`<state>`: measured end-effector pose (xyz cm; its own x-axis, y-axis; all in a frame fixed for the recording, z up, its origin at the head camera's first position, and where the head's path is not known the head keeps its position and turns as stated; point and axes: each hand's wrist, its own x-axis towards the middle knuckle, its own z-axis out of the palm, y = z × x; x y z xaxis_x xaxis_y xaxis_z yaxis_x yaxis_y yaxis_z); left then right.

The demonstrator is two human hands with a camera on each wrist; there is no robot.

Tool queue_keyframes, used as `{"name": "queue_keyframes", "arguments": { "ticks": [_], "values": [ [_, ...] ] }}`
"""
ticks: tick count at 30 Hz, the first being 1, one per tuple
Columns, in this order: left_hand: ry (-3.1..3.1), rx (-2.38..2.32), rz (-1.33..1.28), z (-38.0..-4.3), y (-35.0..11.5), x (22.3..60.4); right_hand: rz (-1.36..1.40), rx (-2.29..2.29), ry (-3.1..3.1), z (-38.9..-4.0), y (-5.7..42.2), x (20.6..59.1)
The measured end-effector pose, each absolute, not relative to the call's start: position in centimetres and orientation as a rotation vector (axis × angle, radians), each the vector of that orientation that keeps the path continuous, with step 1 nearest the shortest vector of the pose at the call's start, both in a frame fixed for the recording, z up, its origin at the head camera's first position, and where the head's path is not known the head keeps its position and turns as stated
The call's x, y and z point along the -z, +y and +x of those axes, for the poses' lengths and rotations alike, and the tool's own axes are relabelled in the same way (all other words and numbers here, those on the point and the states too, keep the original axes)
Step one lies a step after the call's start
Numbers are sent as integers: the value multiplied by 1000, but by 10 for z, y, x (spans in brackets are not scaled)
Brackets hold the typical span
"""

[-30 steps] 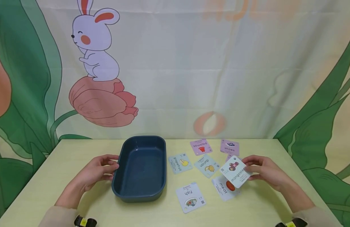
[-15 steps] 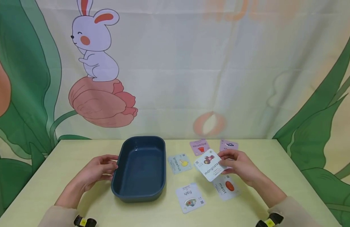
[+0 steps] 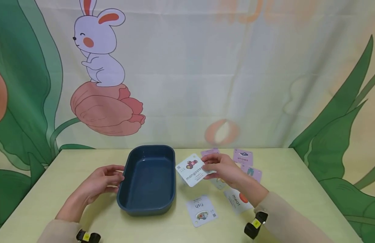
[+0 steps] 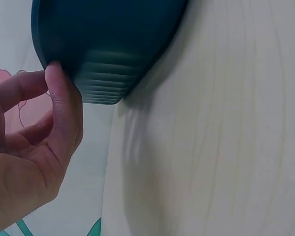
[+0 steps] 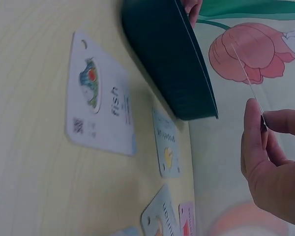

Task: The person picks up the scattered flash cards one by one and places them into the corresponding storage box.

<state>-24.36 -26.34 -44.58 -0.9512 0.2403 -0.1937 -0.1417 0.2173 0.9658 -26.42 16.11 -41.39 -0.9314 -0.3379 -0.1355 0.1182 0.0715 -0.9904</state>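
Between thumb and fingers my right hand (image 3: pixel 225 169) pinches a mangosteen picture card (image 3: pixel 190 171), held up just right of a dark blue rectangular tub (image 3: pixel 146 184). From the right wrist view this card (image 5: pixel 246 71) appears almost edge-on. My left hand (image 3: pixel 103 182) holds the tub's left rim, with the thumb (image 4: pixel 64 105) against its outer wall in the left wrist view. Below the raised card lies a grapefruit card (image 5: pixel 166 142), mostly hidden in the head view. A durian card (image 3: pixel 218 183) is partly covered by my right hand.
A fish card (image 3: pixel 201 211) and a meat card (image 3: pixel 236 201) lie nearer on the pale table (image 3: pixel 157 229). Farther back are purple cards: a shoes card (image 3: pixel 243 157), one with trousers (image 3: pixel 252 173), and a partly covered one (image 3: pixel 209 152). A printed curtain (image 3: pixel 181 84) hangs behind.
My right hand has carried the mangosteen card leftwards, from above the meat card across the durian card to beside the tub. My left hand and the tub stay put.
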Motion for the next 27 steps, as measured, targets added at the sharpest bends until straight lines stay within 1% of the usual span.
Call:
{"name": "queue_keyframes", "arguments": {
  "ticks": [20,27],
  "values": [
    [2203,-1791,108,-242,-266,442,-299,1768,2133,-295,59,404],
    [2224,-1777,73,-240,-264,443,-344,1697,2222,-297,23,404]
  ]
}}
